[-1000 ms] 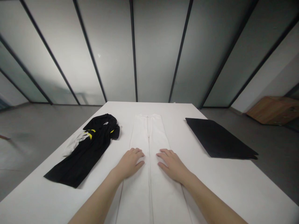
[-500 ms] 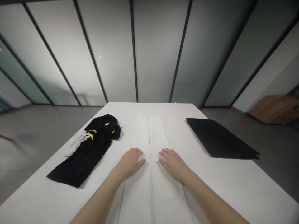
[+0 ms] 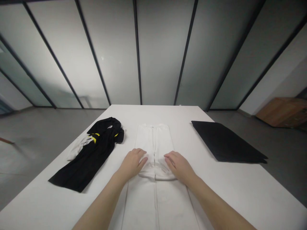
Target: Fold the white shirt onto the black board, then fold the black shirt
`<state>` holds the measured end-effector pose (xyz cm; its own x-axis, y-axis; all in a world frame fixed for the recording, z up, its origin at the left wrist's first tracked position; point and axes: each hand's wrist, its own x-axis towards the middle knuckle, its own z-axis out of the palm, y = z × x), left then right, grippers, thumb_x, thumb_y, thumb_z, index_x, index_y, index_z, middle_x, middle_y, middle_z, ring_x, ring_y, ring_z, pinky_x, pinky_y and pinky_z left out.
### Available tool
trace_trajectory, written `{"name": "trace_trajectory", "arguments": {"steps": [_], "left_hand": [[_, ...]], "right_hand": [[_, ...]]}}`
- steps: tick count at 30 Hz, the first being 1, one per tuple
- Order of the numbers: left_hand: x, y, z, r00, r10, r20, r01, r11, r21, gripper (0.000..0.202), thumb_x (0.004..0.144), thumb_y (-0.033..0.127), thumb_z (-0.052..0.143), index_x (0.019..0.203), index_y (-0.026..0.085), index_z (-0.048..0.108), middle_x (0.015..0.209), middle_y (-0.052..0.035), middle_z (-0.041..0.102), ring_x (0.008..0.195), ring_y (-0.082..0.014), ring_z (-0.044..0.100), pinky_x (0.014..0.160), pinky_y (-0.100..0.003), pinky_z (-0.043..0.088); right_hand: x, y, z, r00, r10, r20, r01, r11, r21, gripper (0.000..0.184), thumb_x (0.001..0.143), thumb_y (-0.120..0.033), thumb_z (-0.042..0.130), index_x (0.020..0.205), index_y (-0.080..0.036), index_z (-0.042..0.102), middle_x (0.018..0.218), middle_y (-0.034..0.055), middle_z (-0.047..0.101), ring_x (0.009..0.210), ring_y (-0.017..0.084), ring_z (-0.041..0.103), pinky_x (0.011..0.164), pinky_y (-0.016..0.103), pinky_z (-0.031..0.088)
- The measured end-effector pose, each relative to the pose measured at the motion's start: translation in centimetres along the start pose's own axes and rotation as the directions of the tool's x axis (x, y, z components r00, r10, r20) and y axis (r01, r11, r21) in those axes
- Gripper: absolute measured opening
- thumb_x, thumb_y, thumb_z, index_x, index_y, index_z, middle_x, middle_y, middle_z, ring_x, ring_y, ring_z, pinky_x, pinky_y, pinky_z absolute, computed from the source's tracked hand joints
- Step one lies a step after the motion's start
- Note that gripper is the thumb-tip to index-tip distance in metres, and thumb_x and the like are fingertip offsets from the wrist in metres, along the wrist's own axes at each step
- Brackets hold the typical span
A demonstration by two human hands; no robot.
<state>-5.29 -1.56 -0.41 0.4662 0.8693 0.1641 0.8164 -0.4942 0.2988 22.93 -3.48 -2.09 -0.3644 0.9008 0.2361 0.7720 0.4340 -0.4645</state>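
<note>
At the folded edge of the white trousers [image 3: 153,150] on the table [image 3: 240,198], my left hand [image 3: 131,165] and right hand [image 3: 179,167] press down open, fingers spread, pinching nothing; a black jersey [image 3: 96,150] lies to their left.

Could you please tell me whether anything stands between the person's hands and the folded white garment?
Nothing visible does. The left hand and the right hand already rest on the folded white garment. The black garment and the black sheet lie apart from it, on either side.
</note>
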Motion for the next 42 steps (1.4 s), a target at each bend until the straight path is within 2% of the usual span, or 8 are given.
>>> {"name": "trace_trajectory", "arguments": {"steps": [4,10,15,21,24,30,35,42], "left_hand": [[0.1,0.0,0.2,0.998,0.011,0.064,-0.012,1.0,0.001,0.039,0.104,0.04,0.049,0.13,0.02,0.069,0.138,-0.0148,0.069,0.127,-0.0315,0.061,0.109,-0.047,0.045],[-1.0,1.5,-2.6,0.972,-0.027,0.234,0.062,0.987,-0.145,0.052,0.106,0.052,0.04,0.076,0.021,0.068,0.08,-0.0076,0.072,0.077,-0.0245,0.066,0.074,-0.035,0.045],[-1.3,1.1,-3.0,0.922,0.016,0.388,0.159,0.897,-0.413,0.048,0.107,0.049,0.038,0.076,0.021,0.063,0.07,-0.0028,0.071,0.063,-0.019,0.064,0.063,-0.031,0.041],[-0.1,-0.8,-0.2,0.998,-0.049,0.03,0.054,0.978,-0.204,0.027,0.101,0.032,0.05,0.117,0.021,0.07,0.122,-0.0129,0.075,0.114,-0.0293,0.067,0.098,-0.041,0.048],[0.0,-0.9,0.8,1.0,-0.025,0.015,0.026,0.996,-0.084,0.035,0.098,0.03,0.057,0.13,0.021,0.067,0.144,-0.0162,0.065,0.133,-0.0341,0.057,0.11,-0.048,0.043],[-0.2,0.2,-0.7,0.99,-0.004,0.141,0.024,0.99,-0.138,0.025,0.099,0.036,0.054,0.095,0.019,0.073,0.097,-0.011,0.075,0.091,-0.0277,0.067,0.083,-0.037,0.047],[-0.4,0.0,-1.6,0.964,0.016,0.267,0.089,0.923,-0.376,0.03,0.102,0.036,0.048,0.085,0.022,0.069,0.078,-0.0028,0.074,0.071,-0.02,0.066,0.067,-0.03,0.041],[0.2,-1.4,-0.4,0.98,-0.199,0.03,0.201,0.973,-0.114,0.021,0.1,0.026,0.053,0.11,0.02,0.07,0.109,-0.0119,0.073,0.101,-0.0267,0.069,0.089,-0.036,0.048]], "right_hand": [[0.4,0.4,0.0,0.998,-0.04,0.049,0.043,0.996,-0.078,0.036,0.11,-0.03,0.04,0.124,-0.018,0.072,0.121,0.0129,0.072,0.111,0.026,0.064,0.101,0.04,0.045],[-0.5,-1.9,-2.4,0.966,0.079,0.245,-0.036,0.984,-0.175,0.042,0.107,-0.034,0.047,0.076,-0.02,0.072,0.083,0.0088,0.072,0.075,0.021,0.063,0.072,0.032,0.042],[-1.3,-1.6,-3.0,0.828,0.107,0.551,-0.224,0.963,0.149,0.051,0.106,-0.045,0.049,0.066,-0.02,0.067,0.058,0.0021,0.065,0.052,0.016,0.056,0.057,0.028,0.038],[-0.1,1.4,-1.1,0.999,0.028,0.042,-0.035,0.984,0.176,0.026,0.102,-0.033,0.056,0.115,-0.02,0.074,0.119,0.0114,0.074,0.11,0.025,0.068,0.096,0.036,0.051],[0.1,1.8,-1.0,0.995,-0.04,0.094,0.036,0.998,0.044,0.033,0.099,-0.029,0.06,0.13,-0.021,0.07,0.136,0.0133,0.067,0.126,0.028,0.06,0.11,0.042,0.043],[-0.3,-0.3,-2.6,0.963,0.046,0.264,-0.012,0.992,-0.127,0.031,0.104,-0.031,0.054,0.08,-0.02,0.071,0.09,0.0091,0.071,0.083,0.023,0.063,0.077,0.033,0.044],[-0.9,-0.8,-3.0,0.904,0.081,0.419,-0.116,0.992,0.059,0.037,0.101,-0.029,0.055,0.065,-0.021,0.061,0.064,0.0025,0.066,0.058,0.017,0.053,0.06,0.029,0.031],[0.0,1.8,-1.9,0.994,0.09,0.069,-0.095,0.993,0.066,0.022,0.101,-0.027,0.052,0.097,-0.022,0.073,0.098,0.0072,0.076,0.091,0.024,0.066,0.081,0.033,0.045]]}}
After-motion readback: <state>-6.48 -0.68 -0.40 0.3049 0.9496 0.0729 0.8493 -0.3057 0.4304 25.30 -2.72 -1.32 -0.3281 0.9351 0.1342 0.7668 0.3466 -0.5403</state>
